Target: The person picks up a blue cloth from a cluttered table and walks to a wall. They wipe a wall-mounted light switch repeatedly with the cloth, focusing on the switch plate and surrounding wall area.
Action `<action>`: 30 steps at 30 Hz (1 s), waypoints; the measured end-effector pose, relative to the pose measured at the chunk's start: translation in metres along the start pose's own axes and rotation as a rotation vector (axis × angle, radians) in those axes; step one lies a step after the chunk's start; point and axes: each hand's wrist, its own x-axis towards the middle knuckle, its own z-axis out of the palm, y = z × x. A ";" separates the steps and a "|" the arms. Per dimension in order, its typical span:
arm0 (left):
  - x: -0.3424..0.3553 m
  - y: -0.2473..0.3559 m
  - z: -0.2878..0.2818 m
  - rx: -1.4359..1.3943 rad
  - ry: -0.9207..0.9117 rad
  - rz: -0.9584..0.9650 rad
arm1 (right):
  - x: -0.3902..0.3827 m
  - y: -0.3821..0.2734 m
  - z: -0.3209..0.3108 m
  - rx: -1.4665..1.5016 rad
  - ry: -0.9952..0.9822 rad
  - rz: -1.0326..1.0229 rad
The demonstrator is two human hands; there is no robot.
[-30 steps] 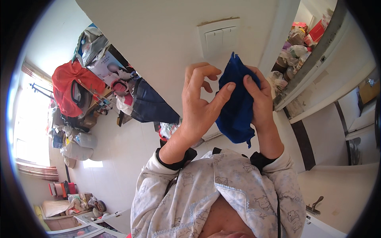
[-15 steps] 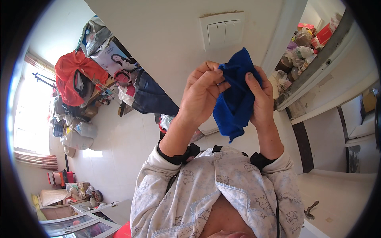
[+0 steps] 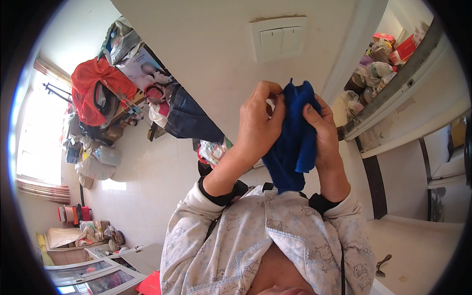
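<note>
below the white, squarish, double-rocker wall switch (image 3: 280, 39) hangs a soft, deep blue piece of cloth (image 3: 290, 137), bunched in lengthwise folds and held up by two bare hands. the left hand (image 3: 258, 123), below and slightly left of the switch, has its thumb and forefinger drawn together on the cloth's upper left edge. the right hand (image 3: 325, 132), below and right of the switch, grips the cloth's right side, thumb across the front, fingers mostly hidden. well left of the switch is a heap of bright red fabric (image 3: 98, 83); right of the switch are piled whitish, see-through plastic bags (image 3: 378, 69). far below the switch spreads the person's pale, patterned fabric top (image 3: 231, 236)
</note>
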 end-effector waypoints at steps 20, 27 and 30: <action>0.031 -0.042 -0.030 1.007 0.080 0.607 | 0.065 -0.008 0.012 -0.801 0.388 -0.790; 0.030 -0.041 -0.027 1.076 0.074 0.559 | 0.085 0.001 0.023 -1.012 0.490 -0.912; 0.028 -0.042 -0.028 1.112 0.061 0.538 | 0.092 -0.009 0.023 -1.133 0.447 -1.139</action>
